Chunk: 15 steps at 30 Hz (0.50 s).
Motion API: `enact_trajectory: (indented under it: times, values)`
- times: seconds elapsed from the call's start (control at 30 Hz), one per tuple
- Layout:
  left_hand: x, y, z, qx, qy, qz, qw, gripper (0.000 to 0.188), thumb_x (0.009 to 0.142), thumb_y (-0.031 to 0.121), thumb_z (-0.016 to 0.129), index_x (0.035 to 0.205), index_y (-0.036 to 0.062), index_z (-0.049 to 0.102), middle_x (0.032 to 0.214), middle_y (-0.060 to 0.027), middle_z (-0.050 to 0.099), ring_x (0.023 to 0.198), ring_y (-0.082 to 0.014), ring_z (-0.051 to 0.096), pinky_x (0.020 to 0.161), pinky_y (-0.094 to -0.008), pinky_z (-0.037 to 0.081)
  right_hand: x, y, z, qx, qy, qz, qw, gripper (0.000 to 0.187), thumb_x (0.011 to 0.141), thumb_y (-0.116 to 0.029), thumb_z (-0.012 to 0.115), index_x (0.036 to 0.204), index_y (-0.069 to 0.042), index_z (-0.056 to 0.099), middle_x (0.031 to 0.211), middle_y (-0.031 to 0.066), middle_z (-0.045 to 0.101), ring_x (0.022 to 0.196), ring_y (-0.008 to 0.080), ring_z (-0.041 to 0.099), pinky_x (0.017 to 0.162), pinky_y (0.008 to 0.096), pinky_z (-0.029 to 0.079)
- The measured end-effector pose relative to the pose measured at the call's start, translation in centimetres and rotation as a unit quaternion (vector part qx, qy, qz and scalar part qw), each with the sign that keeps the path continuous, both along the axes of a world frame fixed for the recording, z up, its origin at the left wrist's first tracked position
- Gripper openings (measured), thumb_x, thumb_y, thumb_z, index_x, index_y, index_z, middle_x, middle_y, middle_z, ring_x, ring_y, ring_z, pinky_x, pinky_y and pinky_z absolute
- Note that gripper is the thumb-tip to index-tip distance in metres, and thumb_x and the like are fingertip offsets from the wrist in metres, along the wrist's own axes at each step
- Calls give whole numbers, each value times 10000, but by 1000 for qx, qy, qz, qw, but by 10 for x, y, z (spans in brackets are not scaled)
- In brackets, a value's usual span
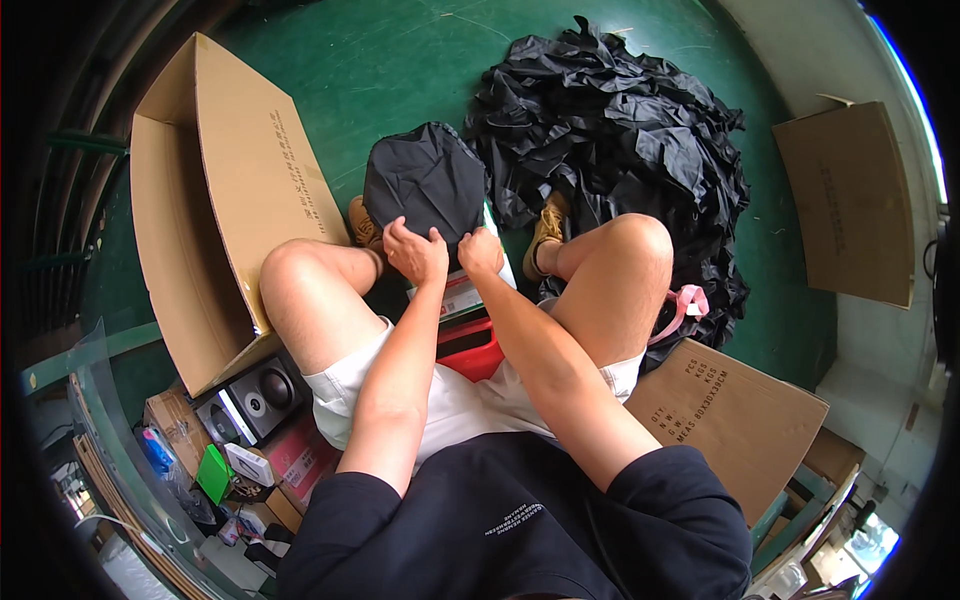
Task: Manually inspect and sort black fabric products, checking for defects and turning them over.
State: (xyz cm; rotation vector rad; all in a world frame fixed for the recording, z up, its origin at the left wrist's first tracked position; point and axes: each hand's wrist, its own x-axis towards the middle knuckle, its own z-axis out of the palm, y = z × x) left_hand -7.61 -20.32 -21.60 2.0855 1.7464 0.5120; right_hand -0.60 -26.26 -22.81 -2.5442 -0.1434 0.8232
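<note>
A black fabric piece with a rounded far end, like a cover or bag (pixel 425 180), lies spread between my knees. My left hand (pixel 415 250) is at its near left edge, fingers curled and thumb toward the middle, gripping the cloth. Close beside it, my right hand (pixel 482 251) is closed on the near right edge of the same piece. Beneath the fabric shows part of a white and green box-like surface (pixel 463 297). Beyond my right foot spreads a large heap of loose black fabric (pixel 610 130).
To the left stands a tall open cardboard box (pixel 270 160). Another carton (pixel 735 420) is at the right, and one leans on the wall (pixel 850 205). A red seat (pixel 470 352) is under me. A pink ribbon (pixel 688 303) lies by my right knee; a speaker (pixel 265 395) sits lower left.
</note>
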Motion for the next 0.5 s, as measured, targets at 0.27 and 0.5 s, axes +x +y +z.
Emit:
enact_trajectory:
  times: [0.27, 0.5]
  values:
    - [11, -1, -38, -126, 233, -183, 947, 851, 960, 581, 375, 1567, 132, -20, 1610, -185, -141, 1488, -352, -136, 1176, -525, -67, 30, -9, -11, 92, -54, -179, 978, 326, 845, -320, 569, 831, -23, 702, 875, 223, 698, 866, 402, 675, 801, 471, 517]
    - [25, 12, -24, -258, 292, -192, 901, 856, 971, 604, 309, 1550, 138, -116, 1576, -167, -268, 1463, -349, -229, 1161, -520, -128, 115, -32, -100, -34, -75, -26, 996, 165, 805, -190, 590, 877, -106, 712, 1108, 153, 644, 1036, 327, 637, 861, 441, 512]
